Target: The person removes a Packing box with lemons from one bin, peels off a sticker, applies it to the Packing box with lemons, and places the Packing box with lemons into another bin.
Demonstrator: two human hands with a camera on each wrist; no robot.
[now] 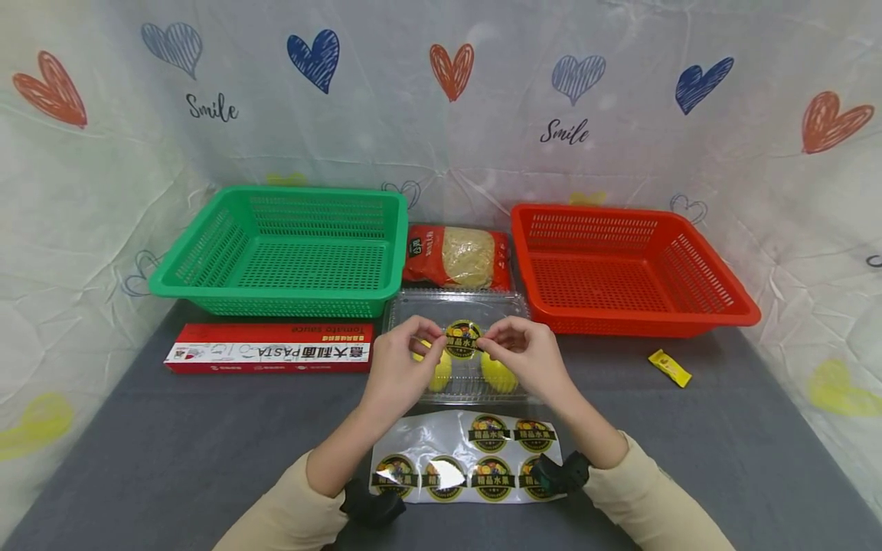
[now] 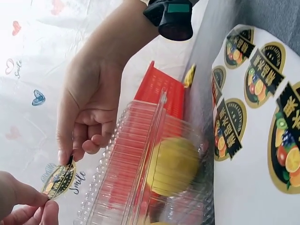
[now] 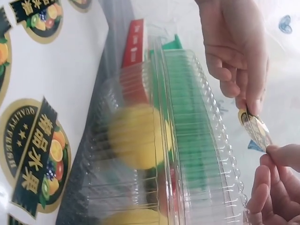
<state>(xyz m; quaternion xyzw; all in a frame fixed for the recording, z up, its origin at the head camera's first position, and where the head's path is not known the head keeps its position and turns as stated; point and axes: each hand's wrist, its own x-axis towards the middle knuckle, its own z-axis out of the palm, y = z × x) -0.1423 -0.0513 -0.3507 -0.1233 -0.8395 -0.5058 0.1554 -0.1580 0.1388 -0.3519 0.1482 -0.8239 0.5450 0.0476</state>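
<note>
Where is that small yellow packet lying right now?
In the head view the yellow packet lies on the grey table at the right, just in front of the red basket, apart from both hands.

the wall cloth [image 1: 441, 153] behind the hands says "smile" two times. the red box [image 1: 269, 348] left of the left hand says "pasta". the sticker sheet [image 3: 33, 145] near the wrists says "quality fresh" beside chinese words.
</note>
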